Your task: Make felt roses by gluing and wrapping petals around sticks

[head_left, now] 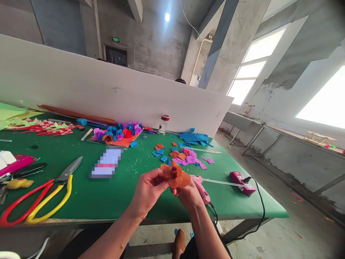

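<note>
An orange-brown paper flower (pixel 175 173) is held up over the near edge of the table, its petals spread around a rolled centre. My left hand (pixel 149 189) pinches it from the left with thumb and fingers. From the right and below, my right hand (pixel 190 196) grips the flower's base, its fingers partly hidden by the petals. A pink glue gun (pixel 201 189) lies right beside my right hand, with a clear glue stick (pixel 221 182) behind it. Farther back are loose paper petals (pixel 185 157) in orange, blue, red and purple.
Large scissors (pixel 63 183) with red and yellow handles lie at left, near a blurred rectangle (pixel 106 162). Finished paper flowers (pixel 118 132) form a pile behind. A red-lidded jar (pixel 164 125) stands by the white partition (pixel 121 93). A purple power socket (pixel 241 182) trails a black cable.
</note>
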